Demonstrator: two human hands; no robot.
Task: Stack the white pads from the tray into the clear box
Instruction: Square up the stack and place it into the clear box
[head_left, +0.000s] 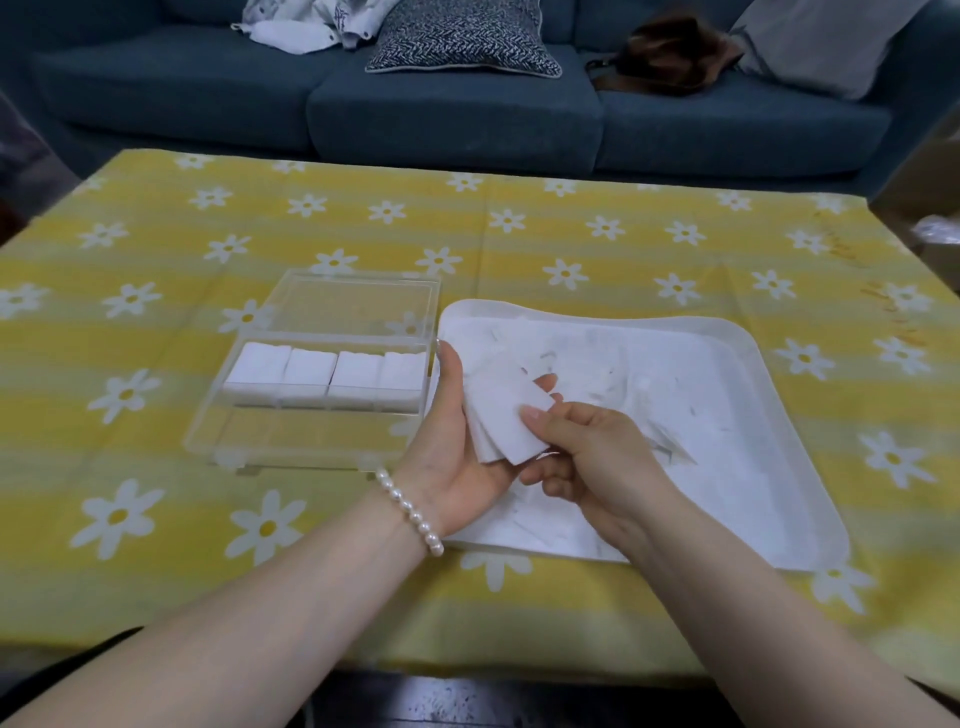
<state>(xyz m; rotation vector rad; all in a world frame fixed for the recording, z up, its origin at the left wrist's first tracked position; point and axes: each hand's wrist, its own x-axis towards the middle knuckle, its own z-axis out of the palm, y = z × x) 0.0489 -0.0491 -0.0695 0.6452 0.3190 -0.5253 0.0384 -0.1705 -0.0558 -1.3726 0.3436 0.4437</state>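
White square cotton pads (501, 410), fanned, sit above the white plastic tray (737, 353): left hand (457, 441) palm-up, fingers curled beneath them; right hand (587, 452) pinching their lower edge, thumb on top. Clear acrylic box (322, 374) lies left, four stacks inside.

What we cannot make out around the fanned pads and the white tray

We see the fanned pads (501, 415) only in part: the left hand (457, 447) covers their lower left edges and the right hand (587, 452) their lower right corner, so we cannot count them. Loose pads in the tray (769, 395) blur white on white; their outlines escape us. Both wrists hide the tray's near rim. The clear box (317, 374) walls are faint. The sofa (452, 114) is cut off by the top edge.
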